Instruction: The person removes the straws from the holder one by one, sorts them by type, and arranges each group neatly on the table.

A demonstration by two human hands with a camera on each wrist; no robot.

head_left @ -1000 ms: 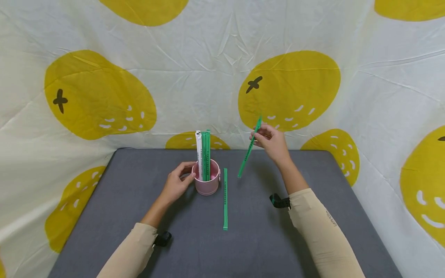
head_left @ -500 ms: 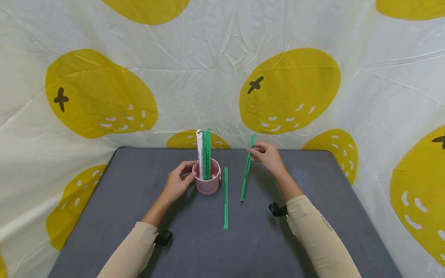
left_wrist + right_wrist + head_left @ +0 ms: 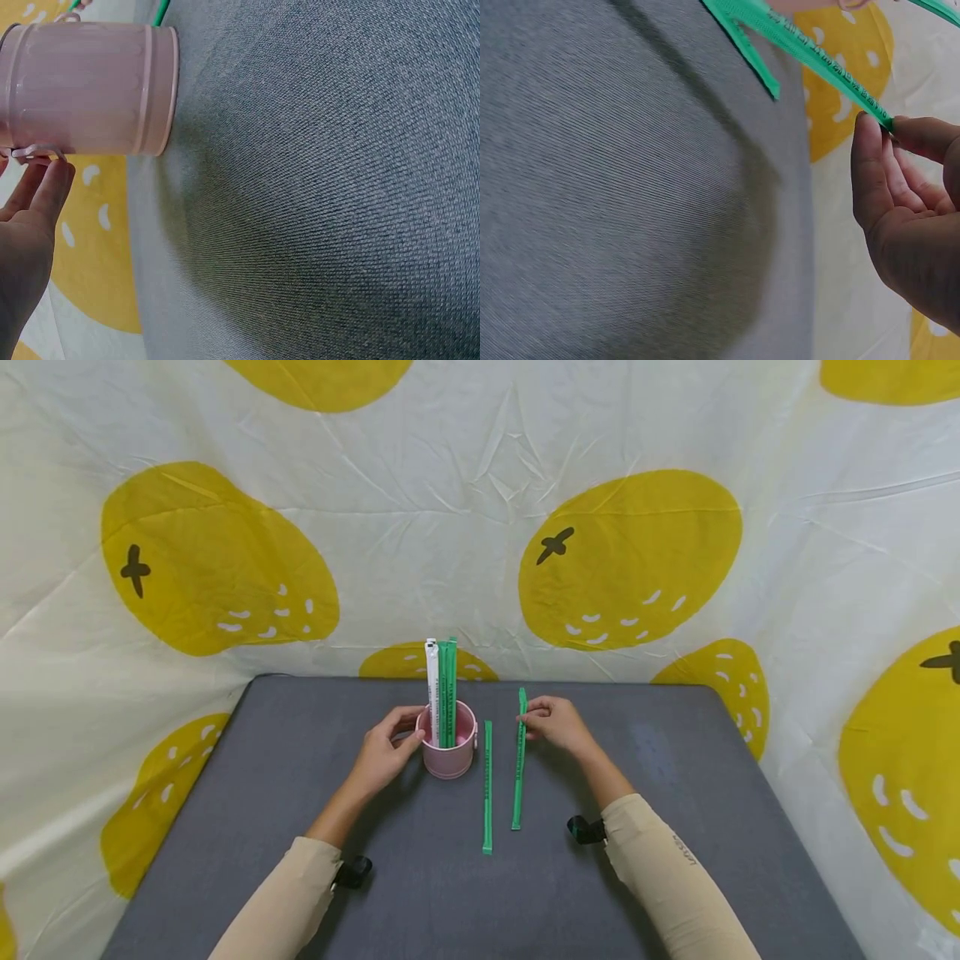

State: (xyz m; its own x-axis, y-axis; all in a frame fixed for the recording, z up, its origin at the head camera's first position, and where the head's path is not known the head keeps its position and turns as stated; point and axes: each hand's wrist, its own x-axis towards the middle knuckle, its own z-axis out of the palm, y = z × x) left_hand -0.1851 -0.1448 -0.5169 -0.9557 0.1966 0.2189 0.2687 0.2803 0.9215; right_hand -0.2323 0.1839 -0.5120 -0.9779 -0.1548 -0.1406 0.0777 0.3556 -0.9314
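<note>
Our right hand (image 3: 557, 727) pinches the far end of a green stick (image 3: 518, 760) beside another green stick (image 3: 487, 789) on the table (image 3: 675, 793). Our left hand (image 3: 382, 753) touches the pink cup (image 3: 447, 758), fingers relaxed.

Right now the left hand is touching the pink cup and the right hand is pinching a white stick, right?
Not quite. The stick pinched by the right hand is green, as the head view shows. The white one stands in the pink cup, which the left hand does touch.
</note>
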